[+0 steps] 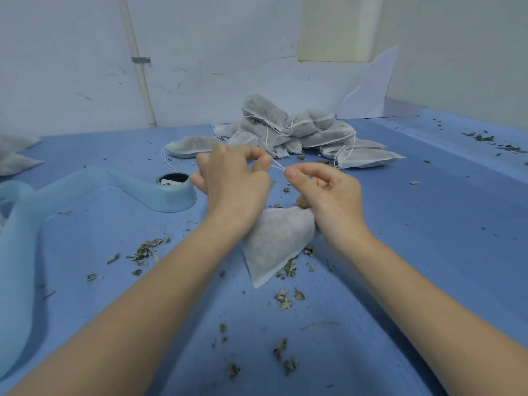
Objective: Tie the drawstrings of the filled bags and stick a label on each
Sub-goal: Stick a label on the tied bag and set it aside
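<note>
Tying step here: the bag lies just this side of the pile of filled bags, left hand and right hand each pinching its drawstring with curled fingers. Probably next: snug the knot, then label.

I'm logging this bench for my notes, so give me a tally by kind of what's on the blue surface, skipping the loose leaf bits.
Bag being tied between the hands: 1
Heap of filled bags at the back: 1 heap, bags overlap too much to count
Filled bags at the far left edge: 2
Light blue plastic piece: 1
Total: 5 entries
</note>
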`<state>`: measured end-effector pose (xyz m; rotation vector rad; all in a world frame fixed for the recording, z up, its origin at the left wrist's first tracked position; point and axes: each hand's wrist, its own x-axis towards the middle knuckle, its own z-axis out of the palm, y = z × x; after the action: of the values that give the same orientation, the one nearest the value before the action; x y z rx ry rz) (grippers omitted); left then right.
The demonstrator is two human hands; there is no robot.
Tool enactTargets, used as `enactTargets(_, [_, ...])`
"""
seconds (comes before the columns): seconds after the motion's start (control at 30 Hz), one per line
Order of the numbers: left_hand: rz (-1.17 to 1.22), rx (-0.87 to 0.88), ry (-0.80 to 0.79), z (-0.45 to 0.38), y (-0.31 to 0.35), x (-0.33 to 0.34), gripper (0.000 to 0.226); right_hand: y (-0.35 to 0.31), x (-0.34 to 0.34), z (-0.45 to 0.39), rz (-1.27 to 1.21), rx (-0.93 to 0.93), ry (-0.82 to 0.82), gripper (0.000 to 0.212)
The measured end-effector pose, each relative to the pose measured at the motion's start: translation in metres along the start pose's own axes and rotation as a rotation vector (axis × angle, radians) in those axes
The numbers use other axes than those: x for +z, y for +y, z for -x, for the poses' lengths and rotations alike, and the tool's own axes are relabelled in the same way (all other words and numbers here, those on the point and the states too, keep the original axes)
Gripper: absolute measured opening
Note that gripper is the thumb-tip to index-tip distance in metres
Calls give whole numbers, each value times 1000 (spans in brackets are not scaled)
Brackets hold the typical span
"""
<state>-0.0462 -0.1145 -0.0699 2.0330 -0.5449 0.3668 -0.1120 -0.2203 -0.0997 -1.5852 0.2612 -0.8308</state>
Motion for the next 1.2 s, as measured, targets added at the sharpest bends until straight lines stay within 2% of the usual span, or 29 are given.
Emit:
enactTargets(0.1, [125,15,-84,4,-5,5,14,3,-4,-2,35,26,104,16])
enactTargets(0.17, [254,-63,-175,7,-8,7,13,5,-8,-5,-2,86,249,10])
enactTargets(0.23, [402,-241,-343,9,-10,6,40,7,-12,-9,-95,162,376,11])
enactTargets(0.3, [533,-423,-545,11,-11,6,69,9,-12,-11,-200,213,435,12])
enactTargets(0.33, [598,-478,-582,12,-12,7,74,9,-11,-11,-237,225,445,12])
enactTargets(0.4, [677,-576,-549,13,-15,11,71,11,-9,-11,-259,217,432,12])
enactTargets(0.47, [706,-618,-493,13,-19,16,49,13,-9,-12,-251,174,377,11])
enactTargets(0.53, [722,-629,-440,11,-21,19,26,13,-10,-11,-216,92,274,11])
enactTargets(0.6, [803,-639,-418,10,-20,19,16,11,-11,-9,-125,0,138,12])
enactTargets(0.73, [895,-675,-419,7,-18,12,17,6,-17,-4,117,-107,-61,13])
enactTargets(0.83, [891,-670,-480,5,-18,4,35,1,-22,-2,238,-169,-126,5])
enactTargets(0.9, [826,-596,-531,6,-14,-2,51,-1,-21,-1,277,-187,-159,1])
enactTargets(0.93, [780,-551,-530,8,-11,-4,51,-2,-20,0,299,-199,-176,1])
enactTargets(1.07, [717,-515,-397,8,-10,-15,18,-5,-13,-1,382,-264,-216,4])
enactTargets(1.2, [764,-555,-262,7,-18,-28,6,-11,5,-5,362,-221,-257,4])
